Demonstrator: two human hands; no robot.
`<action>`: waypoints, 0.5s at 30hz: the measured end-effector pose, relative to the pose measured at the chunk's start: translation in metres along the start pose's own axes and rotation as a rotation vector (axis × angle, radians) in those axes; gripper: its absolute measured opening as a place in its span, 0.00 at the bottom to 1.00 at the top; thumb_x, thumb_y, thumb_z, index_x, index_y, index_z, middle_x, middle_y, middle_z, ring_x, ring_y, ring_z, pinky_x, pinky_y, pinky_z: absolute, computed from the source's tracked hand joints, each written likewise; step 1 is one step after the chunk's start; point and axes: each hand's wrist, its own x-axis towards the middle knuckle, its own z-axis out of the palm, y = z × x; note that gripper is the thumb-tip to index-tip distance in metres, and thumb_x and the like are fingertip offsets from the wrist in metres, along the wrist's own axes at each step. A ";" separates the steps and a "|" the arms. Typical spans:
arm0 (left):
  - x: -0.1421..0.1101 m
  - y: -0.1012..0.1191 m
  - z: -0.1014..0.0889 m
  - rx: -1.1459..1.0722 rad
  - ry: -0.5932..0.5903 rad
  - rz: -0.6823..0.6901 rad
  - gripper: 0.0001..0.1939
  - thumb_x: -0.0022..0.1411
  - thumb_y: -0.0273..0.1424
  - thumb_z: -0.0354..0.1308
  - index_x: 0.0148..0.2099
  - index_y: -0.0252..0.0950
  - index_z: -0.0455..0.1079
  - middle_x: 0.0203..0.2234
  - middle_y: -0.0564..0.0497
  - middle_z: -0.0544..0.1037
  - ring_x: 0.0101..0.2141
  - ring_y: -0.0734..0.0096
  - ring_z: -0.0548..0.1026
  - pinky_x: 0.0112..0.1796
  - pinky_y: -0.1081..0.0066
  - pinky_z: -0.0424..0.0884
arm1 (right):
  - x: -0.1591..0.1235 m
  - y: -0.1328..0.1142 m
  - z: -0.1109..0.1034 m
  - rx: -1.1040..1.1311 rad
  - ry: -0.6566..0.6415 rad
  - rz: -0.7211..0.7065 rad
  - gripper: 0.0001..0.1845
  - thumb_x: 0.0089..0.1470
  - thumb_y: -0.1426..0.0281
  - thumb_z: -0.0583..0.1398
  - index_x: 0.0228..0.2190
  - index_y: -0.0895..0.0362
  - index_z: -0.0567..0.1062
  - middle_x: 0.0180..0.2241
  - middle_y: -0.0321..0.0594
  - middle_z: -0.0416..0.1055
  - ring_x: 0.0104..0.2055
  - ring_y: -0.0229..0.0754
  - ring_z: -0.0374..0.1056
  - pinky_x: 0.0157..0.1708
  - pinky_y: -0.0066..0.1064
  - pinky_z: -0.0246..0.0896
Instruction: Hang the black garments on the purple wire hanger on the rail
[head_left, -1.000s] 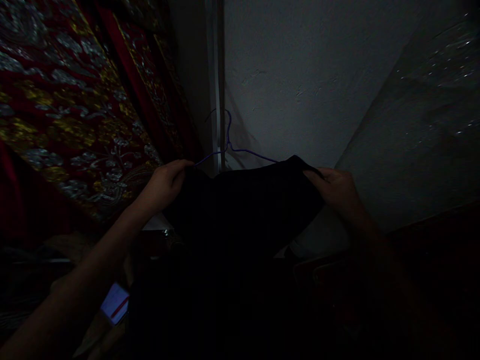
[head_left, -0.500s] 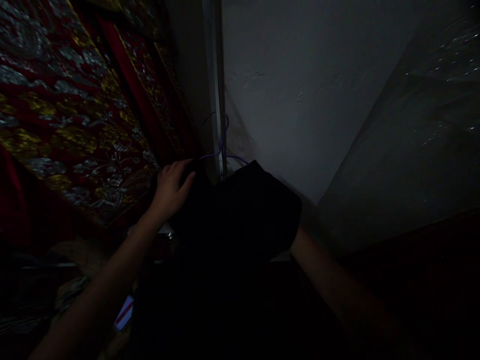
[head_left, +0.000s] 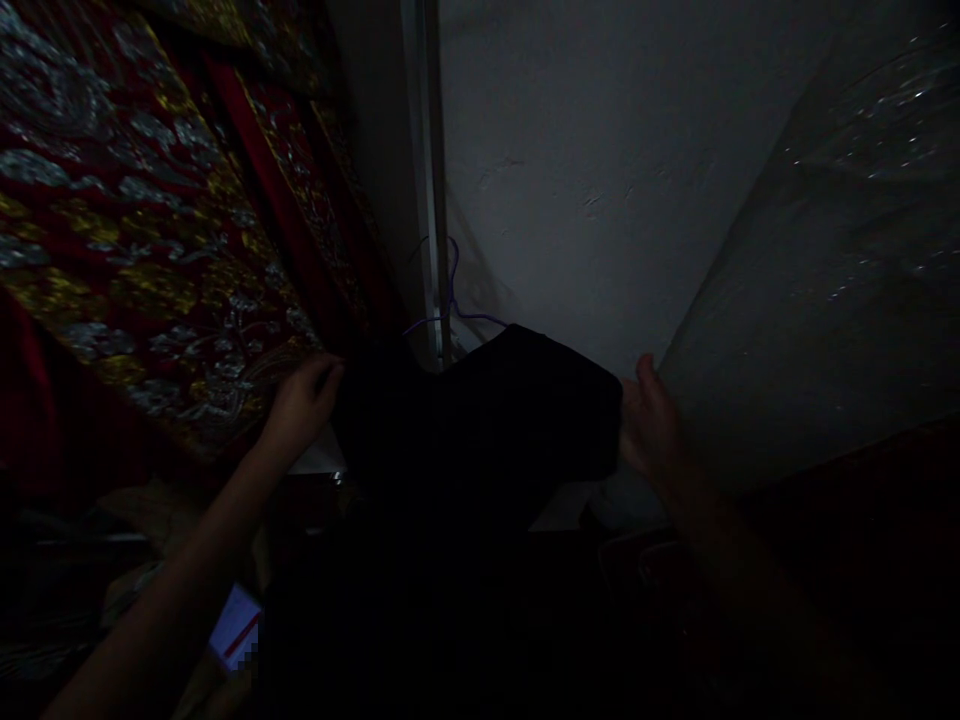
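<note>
In the head view, a black short-sleeved shirt [head_left: 480,430] hangs on a purple hanger [head_left: 453,306], whose hook goes over a metal rail [head_left: 433,180]. At the shirt's left shoulder edge, my left hand [head_left: 300,405] has its thumb and fingers pinched together on the cloth. My right hand [head_left: 651,420] is beside the cuff of the other sleeve, thumb raised and apart. Its fingertips reach the sleeve's edge and are partly hidden there. The shirt's lower part is lost in the dark.
Red cloth [head_left: 150,220] with gold and silver embroidery hangs at the left. Behind the shirt is a grey wall [head_left: 570,180], with shiny clear plastic sheeting [head_left: 840,270] to the right. A lit screen [head_left: 236,625] shows at lower left.
My right hand has come out from inside or behind the sleeve to its outer side. My left hand has moved down and left along the shoulder. The hanger now sits more level.
</note>
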 end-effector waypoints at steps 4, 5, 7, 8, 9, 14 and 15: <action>0.002 0.031 -0.001 0.013 0.189 0.121 0.16 0.70 0.37 0.50 0.50 0.37 0.75 0.45 0.44 0.79 0.49 0.57 0.75 0.54 0.58 0.68 | 0.007 -0.023 -0.005 0.041 0.099 0.105 0.25 0.46 0.43 0.67 0.23 0.52 0.75 0.23 0.39 0.74 0.29 0.49 0.74 0.26 0.37 0.69; 0.002 0.043 -0.004 0.032 0.242 0.158 0.15 0.70 0.36 0.50 0.51 0.38 0.75 0.47 0.44 0.78 0.51 0.56 0.73 0.56 0.57 0.67 | 0.007 -0.030 -0.004 0.046 0.141 0.092 0.23 0.46 0.45 0.68 0.23 0.52 0.74 0.23 0.39 0.74 0.28 0.48 0.73 0.26 0.36 0.68; -0.001 0.070 -0.013 0.051 0.333 0.213 0.15 0.70 0.36 0.52 0.53 0.40 0.74 0.50 0.45 0.75 0.55 0.56 0.70 0.60 0.55 0.64 | 0.000 -0.040 -0.001 0.066 0.236 0.068 0.22 0.49 0.47 0.66 0.22 0.52 0.73 0.24 0.40 0.73 0.28 0.46 0.72 0.26 0.35 0.68; -0.004 0.084 -0.018 0.029 0.354 0.223 0.14 0.70 0.37 0.52 0.53 0.41 0.74 0.51 0.46 0.74 0.56 0.56 0.70 0.60 0.56 0.64 | -0.006 -0.045 0.001 0.067 0.282 0.058 0.21 0.50 0.49 0.66 0.22 0.52 0.72 0.24 0.40 0.73 0.28 0.45 0.72 0.26 0.34 0.67; -0.008 0.098 -0.022 -0.022 0.340 0.218 0.15 0.71 0.38 0.52 0.53 0.41 0.74 0.51 0.47 0.74 0.56 0.56 0.70 0.60 0.56 0.65 | -0.015 -0.049 0.003 0.056 0.334 0.036 0.20 0.51 0.50 0.65 0.22 0.52 0.72 0.24 0.39 0.73 0.27 0.44 0.71 0.26 0.33 0.66; -0.034 0.149 -0.031 -0.647 -0.033 -0.053 0.18 0.71 0.38 0.50 0.59 0.40 0.68 0.51 0.47 0.77 0.51 0.57 0.76 0.52 0.58 0.74 | -0.071 -0.071 0.026 -0.165 -0.150 -0.353 0.13 0.61 0.56 0.61 0.33 0.52 0.76 0.25 0.35 0.72 0.25 0.40 0.68 0.25 0.31 0.62; -0.039 0.155 -0.031 -0.781 -0.089 -0.156 0.19 0.69 0.37 0.52 0.59 0.40 0.66 0.50 0.46 0.78 0.50 0.58 0.77 0.50 0.59 0.75 | -0.079 -0.075 0.034 -0.204 -0.418 -0.444 0.13 0.61 0.56 0.61 0.37 0.52 0.77 0.27 0.36 0.73 0.27 0.40 0.69 0.26 0.31 0.63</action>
